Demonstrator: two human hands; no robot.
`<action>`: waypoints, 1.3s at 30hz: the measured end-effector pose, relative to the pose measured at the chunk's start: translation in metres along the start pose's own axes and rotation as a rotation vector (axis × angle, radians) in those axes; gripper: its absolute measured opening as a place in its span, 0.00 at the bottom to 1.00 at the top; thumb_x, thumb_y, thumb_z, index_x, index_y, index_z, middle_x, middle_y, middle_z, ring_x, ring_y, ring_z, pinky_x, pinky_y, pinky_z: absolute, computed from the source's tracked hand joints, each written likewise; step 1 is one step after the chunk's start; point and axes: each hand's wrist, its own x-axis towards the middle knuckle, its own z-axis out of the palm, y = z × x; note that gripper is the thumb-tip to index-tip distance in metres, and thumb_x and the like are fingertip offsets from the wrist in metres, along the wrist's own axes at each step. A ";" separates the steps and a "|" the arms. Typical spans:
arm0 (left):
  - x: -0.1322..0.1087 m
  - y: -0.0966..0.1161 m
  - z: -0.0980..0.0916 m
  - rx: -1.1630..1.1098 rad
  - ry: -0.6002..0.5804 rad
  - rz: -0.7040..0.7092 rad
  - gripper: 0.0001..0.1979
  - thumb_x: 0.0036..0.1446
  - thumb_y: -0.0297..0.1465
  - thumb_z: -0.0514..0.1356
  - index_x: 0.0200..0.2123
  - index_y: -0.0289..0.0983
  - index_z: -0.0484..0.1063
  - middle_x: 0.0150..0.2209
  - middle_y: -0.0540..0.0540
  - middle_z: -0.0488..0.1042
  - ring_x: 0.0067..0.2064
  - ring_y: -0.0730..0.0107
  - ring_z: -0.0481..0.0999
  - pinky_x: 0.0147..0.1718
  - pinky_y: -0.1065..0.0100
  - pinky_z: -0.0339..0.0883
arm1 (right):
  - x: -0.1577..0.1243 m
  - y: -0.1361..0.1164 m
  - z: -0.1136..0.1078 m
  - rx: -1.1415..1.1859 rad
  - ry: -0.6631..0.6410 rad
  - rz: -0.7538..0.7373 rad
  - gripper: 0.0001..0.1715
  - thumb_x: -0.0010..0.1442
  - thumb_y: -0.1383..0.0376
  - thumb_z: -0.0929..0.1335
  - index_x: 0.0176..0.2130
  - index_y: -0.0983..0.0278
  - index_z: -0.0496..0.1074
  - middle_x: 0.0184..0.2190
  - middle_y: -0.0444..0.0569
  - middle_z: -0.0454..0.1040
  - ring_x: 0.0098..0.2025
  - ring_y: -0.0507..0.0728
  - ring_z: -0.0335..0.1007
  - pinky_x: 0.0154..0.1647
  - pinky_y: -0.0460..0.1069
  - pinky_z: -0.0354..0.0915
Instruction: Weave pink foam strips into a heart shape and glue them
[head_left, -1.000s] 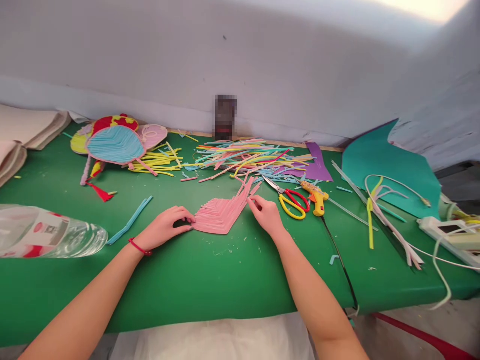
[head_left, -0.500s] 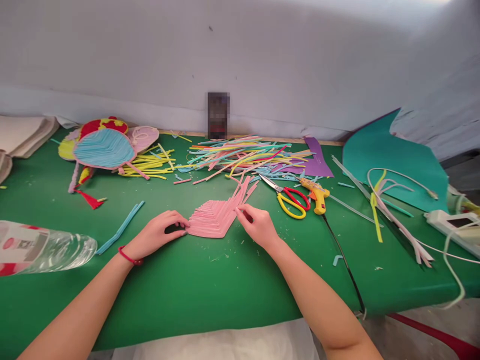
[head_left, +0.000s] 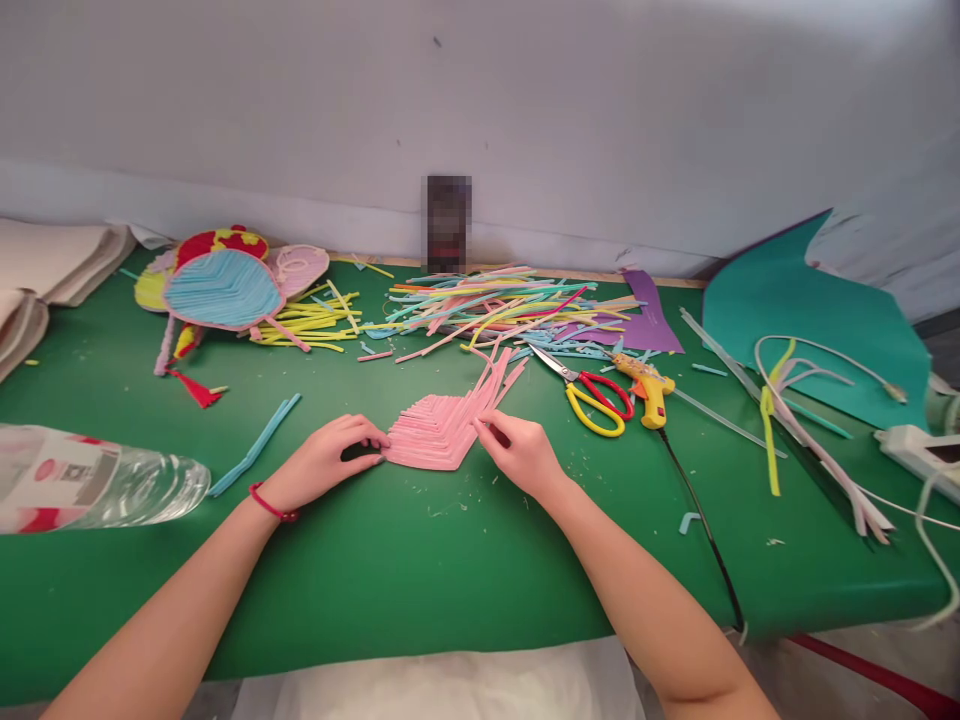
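Observation:
A pink panel of pipe cleaners (head_left: 431, 432), laid side by side in nested V rows, lies flat on the green tabletop (head_left: 420, 570). Its loose ends fan out towards the upper right. My left hand (head_left: 337, 455), with a red bracelet on the wrist, pinches the panel's left corner between thumb and fingers. At the right edge, my right hand (head_left: 521, 450) has thumb and forefinger closed on the outer pink stems. Scissors (head_left: 592, 395) with one red and one yellow handle lie just beyond my right hand, beside a yellow glue gun (head_left: 649, 390).
Behind the panel is a pile of coloured pipe cleaners (head_left: 487, 310). Finished fans (head_left: 221, 288) lie at the back left, a water bottle (head_left: 97, 480) and blue stems (head_left: 256, 445) at the left. Teal sheet (head_left: 817, 300), power strip (head_left: 919, 455) and cables are at the right.
The whole view has shifted slightly, so everything sits a little further right. Both hands keep their places at the pink panel, with no clear movement of its stems.

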 end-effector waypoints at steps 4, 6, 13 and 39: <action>-0.001 -0.001 0.000 0.007 -0.003 0.005 0.12 0.62 0.41 0.54 0.40 0.41 0.73 0.41 0.46 0.74 0.44 0.66 0.72 0.44 0.64 0.68 | -0.001 -0.002 0.003 0.013 -0.014 -0.020 0.18 0.66 0.58 0.60 0.35 0.63 0.75 0.21 0.44 0.70 0.23 0.50 0.65 0.28 0.45 0.60; -0.001 -0.001 0.000 0.008 -0.006 0.005 0.12 0.62 0.40 0.54 0.41 0.41 0.73 0.41 0.47 0.74 0.44 0.66 0.72 0.45 0.64 0.68 | -0.002 -0.003 0.003 0.026 -0.013 -0.025 0.18 0.66 0.59 0.60 0.35 0.63 0.75 0.21 0.44 0.71 0.23 0.50 0.65 0.28 0.44 0.60; 0.000 0.001 0.000 -0.022 0.008 -0.010 0.14 0.61 0.42 0.54 0.41 0.41 0.74 0.41 0.46 0.75 0.43 0.66 0.73 0.45 0.64 0.69 | -0.002 -0.003 0.003 0.049 0.017 0.051 0.18 0.62 0.65 0.61 0.48 0.61 0.73 0.16 0.37 0.57 0.20 0.49 0.55 0.27 0.42 0.57; 0.001 -0.004 0.001 0.008 0.025 -0.013 0.15 0.59 0.44 0.56 0.40 0.42 0.75 0.40 0.48 0.76 0.42 0.66 0.74 0.43 0.67 0.70 | 0.005 -0.009 -0.028 -0.347 -0.094 -0.192 0.35 0.64 0.49 0.61 0.66 0.55 0.54 0.71 0.50 0.38 0.71 0.67 0.23 0.67 0.68 0.39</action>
